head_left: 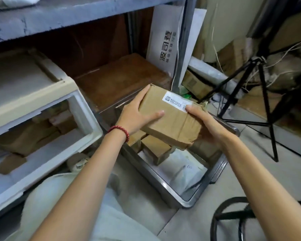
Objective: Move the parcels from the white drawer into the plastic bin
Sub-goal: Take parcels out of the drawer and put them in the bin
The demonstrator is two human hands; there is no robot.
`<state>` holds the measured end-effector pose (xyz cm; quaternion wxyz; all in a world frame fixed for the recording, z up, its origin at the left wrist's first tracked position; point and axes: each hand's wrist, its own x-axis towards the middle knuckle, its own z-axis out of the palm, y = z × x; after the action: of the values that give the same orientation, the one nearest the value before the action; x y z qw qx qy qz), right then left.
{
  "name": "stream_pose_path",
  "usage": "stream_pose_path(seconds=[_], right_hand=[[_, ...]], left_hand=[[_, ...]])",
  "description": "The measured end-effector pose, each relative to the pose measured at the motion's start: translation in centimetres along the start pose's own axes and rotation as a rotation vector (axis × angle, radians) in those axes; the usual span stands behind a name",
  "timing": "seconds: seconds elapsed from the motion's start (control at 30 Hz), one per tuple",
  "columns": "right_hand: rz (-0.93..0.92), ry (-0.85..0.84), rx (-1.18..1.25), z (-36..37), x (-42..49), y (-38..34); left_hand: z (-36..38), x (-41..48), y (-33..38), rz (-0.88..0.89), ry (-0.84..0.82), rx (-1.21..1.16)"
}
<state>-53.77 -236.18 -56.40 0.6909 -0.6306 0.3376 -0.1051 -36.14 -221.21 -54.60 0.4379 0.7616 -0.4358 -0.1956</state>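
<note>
A brown cardboard parcel [170,117] with a white label and clear tape hangs above the clear plastic bin [181,197]. My left hand [135,115], with a red bead bracelet on the wrist, grips its left end. My right hand [205,126] holds its right end from below and the side. Inside the bin lie smaller brown parcels [156,150] and a white plastic mailer [181,169]. The white drawer [47,153] stands pulled open at the left, with several brown parcels [33,134] inside it.
A black tripod [261,101] stands right of the bin. A black round stool frame [233,218] is at the bottom right. A metal shelf post [181,49] and a brown carton [122,79] sit behind the bin. Boxes and cables clutter the far right.
</note>
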Motion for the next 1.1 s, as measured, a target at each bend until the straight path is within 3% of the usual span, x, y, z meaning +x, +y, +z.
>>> stream_pose_path(seconds=[0.07, 0.13, 0.23, 0.37, 0.47, 0.6, 0.73, 1.0, 1.1], right_hand=[[0.107, -0.023, -0.031, -0.4, 0.0, 1.9], [0.182, 0.068, -0.047, -0.4, 0.1, 3.9], [0.187, 0.166, -0.153, 0.3, 0.4, 5.9], [0.229, 0.161, -0.303, 1.1, 1.5, 7.7], [0.338, 0.111, -0.242, 2.3, 2.7, 9.6], [0.458, 0.131, -0.134, 4.9, 4.5, 13.0], [0.386, 0.196, -0.088, 6.4, 6.2, 14.4], [0.177, 0.193, -0.542, 10.2, 5.0, 17.5], [0.241, 0.186, -0.612, 10.7, 5.5, 18.7]], left_hand=[[1.3, 0.3, -1.5, -0.04, 0.003, 0.026], [2.5, 0.4, -3.1, -0.091, -0.019, 0.045], [3.7, 0.7, -5.1, -0.17, -0.11, 0.13], [4.1, 1.2, -7.3, -0.206, -0.238, 0.395], [3.9, 0.9, -8.4, -0.166, -0.247, 0.586], [4.3, -0.3, -9.9, -0.123, -0.223, 0.627], [5.7, -1.2, -11.6, -0.064, -0.168, 0.706], [6.7, -1.4, -12.4, -0.097, -0.069, 0.741], [6.7, -1.4, -12.5, -0.099, -0.059, 0.729]])
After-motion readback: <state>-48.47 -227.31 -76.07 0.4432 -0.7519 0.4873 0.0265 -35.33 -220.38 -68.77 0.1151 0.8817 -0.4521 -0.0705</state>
